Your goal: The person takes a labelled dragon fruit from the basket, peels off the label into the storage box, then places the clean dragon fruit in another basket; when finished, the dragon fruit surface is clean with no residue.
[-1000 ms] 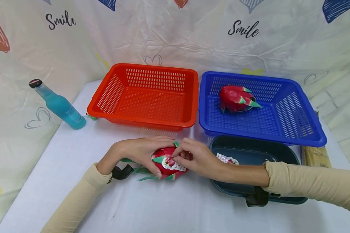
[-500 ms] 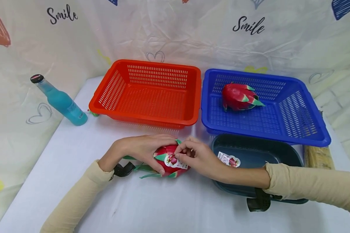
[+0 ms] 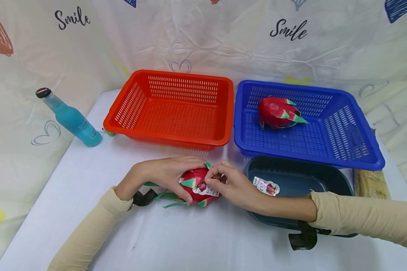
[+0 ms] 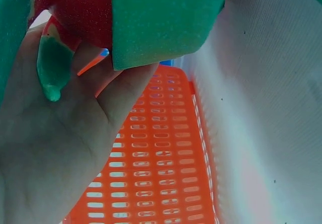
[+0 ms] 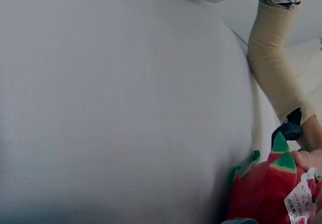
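Note:
A red dragon fruit (image 3: 196,174) with green-tipped scales lies on the white table in the head view. My left hand (image 3: 166,174) grips its left side, thumb in front and fingers over the back. A white sticker (image 3: 201,190) with a fruit picture is on its upper face. My right hand (image 3: 232,184) pinches at the sticker's upper edge with thumb and forefinger, other fingers curled. Green scales hang over the left palm (image 4: 55,143) in the left wrist view. The right wrist view catches the fruit (image 5: 261,194) and its sticker (image 5: 301,201) at the lower right corner.
Behind stand a red basket (image 3: 167,141) and a blue basket (image 3: 325,160) holding another dragon fruit (image 3: 278,113). Under my right forearm, a dark tray (image 3: 298,177) holds another sticker (image 3: 266,186). A blue bottle (image 3: 72,120) stands left; a yellowish packet (image 3: 371,183) lies right.
The head view has shifted slightly. My right fingertips have slid a little to the right along the sticker's upper edge. My left hand keeps its hold on the dragon fruit.

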`<state>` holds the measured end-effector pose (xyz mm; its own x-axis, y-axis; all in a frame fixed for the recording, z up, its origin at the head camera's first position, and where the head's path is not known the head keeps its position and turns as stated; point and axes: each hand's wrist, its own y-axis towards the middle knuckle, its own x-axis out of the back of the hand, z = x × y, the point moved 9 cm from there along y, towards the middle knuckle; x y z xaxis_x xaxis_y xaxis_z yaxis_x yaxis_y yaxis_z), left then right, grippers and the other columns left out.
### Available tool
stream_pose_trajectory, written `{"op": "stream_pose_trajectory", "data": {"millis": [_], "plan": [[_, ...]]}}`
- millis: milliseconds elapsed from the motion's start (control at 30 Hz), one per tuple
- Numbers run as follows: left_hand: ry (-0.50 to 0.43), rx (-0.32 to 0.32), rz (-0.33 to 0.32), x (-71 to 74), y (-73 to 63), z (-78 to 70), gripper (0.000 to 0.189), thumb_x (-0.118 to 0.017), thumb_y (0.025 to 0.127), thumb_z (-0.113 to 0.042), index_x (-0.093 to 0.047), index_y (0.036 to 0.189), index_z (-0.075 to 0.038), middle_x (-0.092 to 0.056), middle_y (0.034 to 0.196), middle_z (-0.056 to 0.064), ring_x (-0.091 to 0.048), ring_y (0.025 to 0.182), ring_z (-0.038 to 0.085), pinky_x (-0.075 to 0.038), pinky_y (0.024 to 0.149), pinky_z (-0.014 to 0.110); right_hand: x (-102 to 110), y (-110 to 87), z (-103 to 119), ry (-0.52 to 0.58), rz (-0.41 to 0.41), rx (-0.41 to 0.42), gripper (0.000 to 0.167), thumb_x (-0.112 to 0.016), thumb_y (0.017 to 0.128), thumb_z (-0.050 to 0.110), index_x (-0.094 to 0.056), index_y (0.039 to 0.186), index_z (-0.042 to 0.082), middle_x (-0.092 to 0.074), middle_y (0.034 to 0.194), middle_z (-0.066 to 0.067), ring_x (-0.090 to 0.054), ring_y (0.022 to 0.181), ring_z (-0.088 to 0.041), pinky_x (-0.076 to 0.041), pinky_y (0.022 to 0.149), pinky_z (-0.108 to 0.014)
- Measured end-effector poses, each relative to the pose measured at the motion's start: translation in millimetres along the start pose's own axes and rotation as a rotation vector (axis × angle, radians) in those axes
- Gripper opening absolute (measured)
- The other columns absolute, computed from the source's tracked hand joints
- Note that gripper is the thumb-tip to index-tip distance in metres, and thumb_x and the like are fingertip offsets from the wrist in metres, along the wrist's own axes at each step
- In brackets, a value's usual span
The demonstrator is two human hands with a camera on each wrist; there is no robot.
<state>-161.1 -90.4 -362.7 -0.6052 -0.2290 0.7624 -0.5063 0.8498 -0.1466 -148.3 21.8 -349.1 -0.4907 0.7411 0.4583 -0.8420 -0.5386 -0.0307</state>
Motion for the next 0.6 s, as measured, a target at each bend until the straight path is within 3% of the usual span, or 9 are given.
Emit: {"op": "stream_pose_trajectory", "data": {"millis": [433, 500, 600], "plan": [[-0.011, 0.029, 0.001, 1.3, -2.6, 2.4, 0.071, -0.077, 0.071, -0.061, -0.047, 0.128, -0.032, -0.051, 0.119, -0.020, -0.044, 0.115, -0.002, -0.049, 0.091, 0.021, 1.0, 2.5, 3.3, -0.005, 0.042, -0.023, 0.010, -0.064, 0.093, 0.018, -0.064, 0.101, 0.011, -0.061, 0.093, -0.003, -0.055, 0.090, -0.016, -0.050, 0.078, -0.027], [-0.009, 0.029, 0.003, 1.0, -2.2, 2.0, 0.070, -0.077, 0.071, -0.061, -0.047, 0.127, -0.032, -0.052, 0.119, -0.020, -0.045, 0.114, -0.002, -0.049, 0.091, 0.021, 1.2, 2.5, 5.7, -0.011, 0.039, 0.010, 0.008, -0.064, 0.093, 0.017, -0.064, 0.099, 0.011, -0.060, 0.092, -0.002, -0.055, 0.088, -0.015, -0.050, 0.077, -0.026], [-0.010, 0.041, 0.005, 0.7, -1.9, 2.1, 0.070, -0.077, 0.071, -0.061, -0.047, 0.127, -0.032, -0.052, 0.118, -0.020, -0.045, 0.114, -0.003, -0.049, 0.090, 0.021, 1.2, 1.0, 14.6, -0.053, 0.030, 0.127, 0.005, -0.063, 0.094, 0.014, -0.061, 0.097, 0.012, -0.057, 0.091, -0.001, -0.053, 0.087, -0.012, -0.049, 0.074, -0.024]]}}
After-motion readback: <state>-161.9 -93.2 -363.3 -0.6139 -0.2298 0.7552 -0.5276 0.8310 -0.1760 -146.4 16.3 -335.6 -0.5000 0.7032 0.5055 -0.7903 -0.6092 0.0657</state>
